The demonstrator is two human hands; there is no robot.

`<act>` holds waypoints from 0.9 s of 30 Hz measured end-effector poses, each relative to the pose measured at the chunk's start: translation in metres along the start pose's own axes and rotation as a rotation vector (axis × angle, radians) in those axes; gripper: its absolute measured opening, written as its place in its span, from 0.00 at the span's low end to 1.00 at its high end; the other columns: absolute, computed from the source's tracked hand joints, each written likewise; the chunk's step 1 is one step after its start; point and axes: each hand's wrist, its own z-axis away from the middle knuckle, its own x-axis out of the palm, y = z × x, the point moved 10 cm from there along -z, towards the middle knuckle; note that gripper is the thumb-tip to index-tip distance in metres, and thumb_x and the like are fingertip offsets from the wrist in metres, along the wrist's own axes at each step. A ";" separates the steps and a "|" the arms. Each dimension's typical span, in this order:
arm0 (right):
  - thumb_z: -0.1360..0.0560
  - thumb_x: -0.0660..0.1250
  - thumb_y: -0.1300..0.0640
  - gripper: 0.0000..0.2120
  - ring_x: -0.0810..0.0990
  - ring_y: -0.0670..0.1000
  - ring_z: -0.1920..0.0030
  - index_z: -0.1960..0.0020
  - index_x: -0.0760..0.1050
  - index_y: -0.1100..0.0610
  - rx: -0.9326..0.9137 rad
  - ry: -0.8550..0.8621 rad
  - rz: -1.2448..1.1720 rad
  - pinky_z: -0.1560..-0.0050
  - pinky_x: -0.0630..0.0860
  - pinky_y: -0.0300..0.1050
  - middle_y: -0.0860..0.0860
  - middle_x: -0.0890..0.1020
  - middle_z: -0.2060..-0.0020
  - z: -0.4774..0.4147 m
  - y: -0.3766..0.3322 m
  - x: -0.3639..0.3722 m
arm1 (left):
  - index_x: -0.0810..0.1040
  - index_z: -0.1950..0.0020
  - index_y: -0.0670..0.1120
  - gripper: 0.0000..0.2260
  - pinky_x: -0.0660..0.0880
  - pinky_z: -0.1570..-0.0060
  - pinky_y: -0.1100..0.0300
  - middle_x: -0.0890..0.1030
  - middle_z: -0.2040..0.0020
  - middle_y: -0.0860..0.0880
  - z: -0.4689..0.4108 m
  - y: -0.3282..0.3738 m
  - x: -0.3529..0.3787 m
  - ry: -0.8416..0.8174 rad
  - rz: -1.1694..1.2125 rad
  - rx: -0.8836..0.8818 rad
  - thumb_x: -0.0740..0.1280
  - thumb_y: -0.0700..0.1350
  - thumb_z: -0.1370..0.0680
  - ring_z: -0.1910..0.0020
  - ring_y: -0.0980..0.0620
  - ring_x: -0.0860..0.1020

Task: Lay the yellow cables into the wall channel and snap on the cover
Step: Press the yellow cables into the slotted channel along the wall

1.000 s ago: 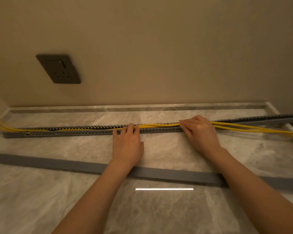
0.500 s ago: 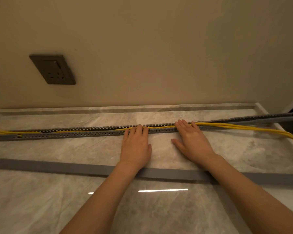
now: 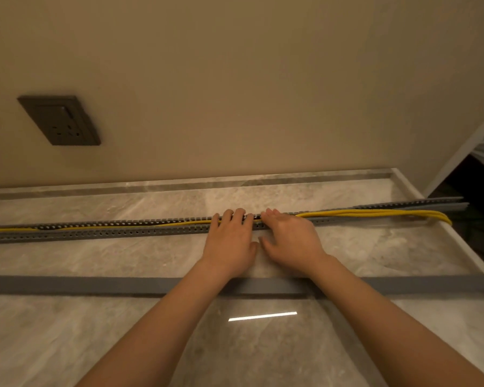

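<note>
A long grey slotted channel (image 3: pixel 101 232) lies across the marble surface, parallel to the wall. Yellow cables (image 3: pixel 375 213) run along it: inside the channel on the left stretch, riding above its rim on the right and looping over the surface's right edge. My left hand (image 3: pixel 229 244) rests palm down, fingertips on the channel over the cables. My right hand (image 3: pixel 291 238) lies flat right beside it, fingertips pressing the cables at the channel. Neither hand grips anything. The flat grey cover strip (image 3: pixel 81 284) lies nearer me, under both forearms.
A dark wall socket (image 3: pixel 59 120) is set in the beige wall at the left. The marble surface (image 3: pixel 95 261) ends at a raised right edge (image 3: pixel 464 247), with a dark gap beyond. A light reflection (image 3: pixel 262 316) shows between my forearms.
My right hand has slid left along the channel until it is next to my left hand. More cable now lies in the channel; the view has shifted right.
</note>
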 end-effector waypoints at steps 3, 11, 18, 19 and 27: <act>0.27 0.59 0.52 0.17 0.80 0.51 0.46 0.39 0.73 0.53 -0.018 0.069 -0.031 0.54 0.77 0.46 0.50 0.81 0.44 0.005 -0.007 -0.006 | 0.62 0.29 0.45 0.22 0.57 0.32 0.50 0.67 0.32 0.46 0.001 0.018 0.002 -0.010 0.000 0.012 0.56 0.48 0.23 0.33 0.45 0.64; 0.24 0.61 0.56 0.23 0.65 0.49 0.30 0.30 0.66 0.53 -0.035 -0.050 -0.253 0.32 0.63 0.45 0.52 0.69 0.31 0.010 0.003 0.002 | 0.50 0.24 0.43 0.27 0.53 0.28 0.47 0.54 0.24 0.43 0.007 0.021 0.015 -0.073 -0.070 -0.040 0.55 0.49 0.20 0.25 0.42 0.53; 0.24 0.62 0.59 0.25 0.57 0.52 0.27 0.29 0.63 0.58 -0.096 -0.079 -0.187 0.27 0.51 0.46 0.54 0.64 0.28 0.036 0.026 -0.005 | 0.49 0.24 0.43 0.28 0.54 0.28 0.46 0.53 0.23 0.41 0.008 0.026 0.017 -0.086 -0.128 -0.041 0.55 0.51 0.20 0.25 0.41 0.53; 0.25 0.63 0.58 0.24 0.59 0.53 0.27 0.29 0.65 0.58 -0.085 -0.049 -0.149 0.27 0.52 0.47 0.54 0.65 0.29 0.039 0.032 -0.008 | 0.49 0.24 0.43 0.28 0.54 0.28 0.46 0.53 0.24 0.42 0.008 0.026 0.016 -0.084 -0.126 -0.041 0.55 0.51 0.20 0.25 0.41 0.53; 0.31 0.71 0.60 0.16 0.77 0.59 0.49 0.43 0.78 0.60 0.065 0.238 0.040 0.48 0.74 0.51 0.57 0.80 0.51 0.056 0.074 -0.047 | 0.50 0.24 0.43 0.27 0.54 0.28 0.46 0.53 0.24 0.42 0.008 0.025 0.017 -0.073 -0.095 -0.045 0.55 0.50 0.20 0.25 0.42 0.53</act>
